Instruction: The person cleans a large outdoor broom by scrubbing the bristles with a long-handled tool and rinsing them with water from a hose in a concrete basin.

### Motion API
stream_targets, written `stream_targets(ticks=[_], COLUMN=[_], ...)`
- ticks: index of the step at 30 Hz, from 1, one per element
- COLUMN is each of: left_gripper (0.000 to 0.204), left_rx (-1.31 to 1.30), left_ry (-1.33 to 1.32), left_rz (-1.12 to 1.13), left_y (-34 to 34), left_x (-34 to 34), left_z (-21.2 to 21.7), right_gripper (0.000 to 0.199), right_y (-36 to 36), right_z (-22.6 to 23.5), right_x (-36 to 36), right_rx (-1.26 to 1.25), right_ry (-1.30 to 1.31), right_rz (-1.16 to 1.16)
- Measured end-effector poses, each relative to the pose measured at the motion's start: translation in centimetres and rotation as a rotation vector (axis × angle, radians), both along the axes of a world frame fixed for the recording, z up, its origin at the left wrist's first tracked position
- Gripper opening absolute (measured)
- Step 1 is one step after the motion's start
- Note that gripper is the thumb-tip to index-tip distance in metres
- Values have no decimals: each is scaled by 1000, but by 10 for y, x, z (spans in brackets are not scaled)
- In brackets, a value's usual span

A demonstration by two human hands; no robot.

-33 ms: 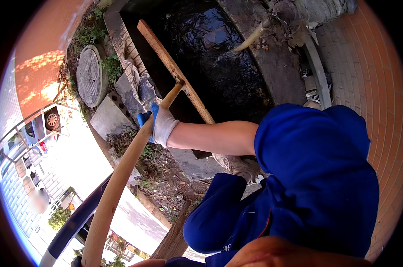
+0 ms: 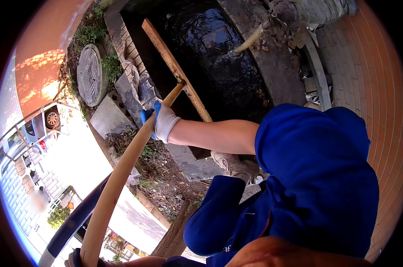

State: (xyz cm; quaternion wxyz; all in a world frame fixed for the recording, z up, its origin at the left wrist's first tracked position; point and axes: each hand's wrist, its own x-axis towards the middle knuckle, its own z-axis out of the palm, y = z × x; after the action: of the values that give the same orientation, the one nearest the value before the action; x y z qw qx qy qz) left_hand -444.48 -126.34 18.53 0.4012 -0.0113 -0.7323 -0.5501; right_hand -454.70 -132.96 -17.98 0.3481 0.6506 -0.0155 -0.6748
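A long wooden T-shaped scraper has a pale pole [image 2: 121, 178] with a plank [image 2: 170, 58] fixed across its far end. The plank slants over a dark water-filled pit [image 2: 210, 40]. My right hand [image 2: 163, 122], in a blue and white glove, is closed round the pole a short way below the plank. At the lower left edge, my left hand [image 2: 75, 258] is wrapped about the pole's near part. Only a bit of that gloved hand shows; the picture's edge cuts off the rest.
A yellowish pipe [image 2: 250, 39] runs water into the pit. Left of it lie a round manhole cover [image 2: 89, 74] and a concrete slab [image 2: 111, 116]. My muddy shoe [image 2: 235, 165] stands near the pit's edge. A tree trunk [image 2: 175, 236] and a dark blue bar [image 2: 72, 229] are close by.
The scraper's plank has shifted slightly to the right. My right hand has moved a little with the pole, and more of my left hand shows at the lower edge.
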Motion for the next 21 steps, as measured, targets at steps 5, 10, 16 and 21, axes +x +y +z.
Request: stream_targets(ticks=[5, 10, 16, 21], left_gripper=[26, 28, 24, 19], left_rx=[87, 410, 450, 429], left_ry=[-111, -93, -96, -156], left_rz=[13, -88, 12, 225], left_y=[-20, -43, -84, -70], left_x=[-22, -76, -130, -166], left_z=[-122, -251, -284, -282], right_gripper=[14, 36, 45, 44], right_y=[36, 87, 137, 202], right_z=[-126, -200, -112, -67], right_x=[-34, -59, -116, -199], right_rx=[-90, 162, 803, 1061], right_ry=[46, 381, 1992, 1841], right_rz=[-94, 344, 2045, 3564])
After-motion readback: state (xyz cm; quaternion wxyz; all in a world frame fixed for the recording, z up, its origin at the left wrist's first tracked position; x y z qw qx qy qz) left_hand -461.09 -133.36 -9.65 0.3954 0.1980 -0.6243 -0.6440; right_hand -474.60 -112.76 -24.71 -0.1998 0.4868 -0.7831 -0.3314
